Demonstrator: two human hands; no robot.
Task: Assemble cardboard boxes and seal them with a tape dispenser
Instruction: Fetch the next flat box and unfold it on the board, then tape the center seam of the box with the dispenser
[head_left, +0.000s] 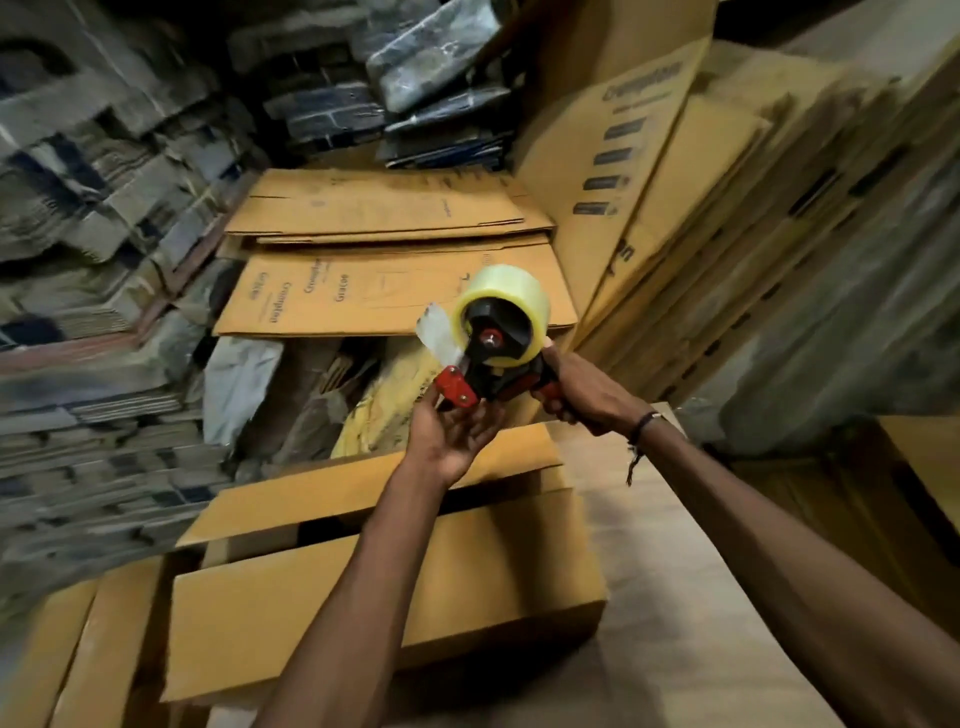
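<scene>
Box: cardboard box (384, 587) nearest, flaps unsealed, below both hands.
Dispenser: tape dispenser (493, 358) held above box.
Right grip: right hand (582, 395) curled round handle.
Left grip: left hand (457, 431) fingers spread, touching red front end.
Beyond: flat cartons (395, 249) stacked.

Bare forearms, dark cord bracelet (642, 427) with dangling end on right wrist

Tape dispenser (485, 371): red and black plastic, slightly glossy; roll of clear tape (511, 291) shiny with a yellowish tint, loose tape end (439, 332) translucent and wrinkled. Open box (395, 587) and flattened cartons (400, 291): matt brown corrugated cardboard, smooth-faced, dark print on the flats. Table surface (670, 571): pale wood grain, matt.
</scene>
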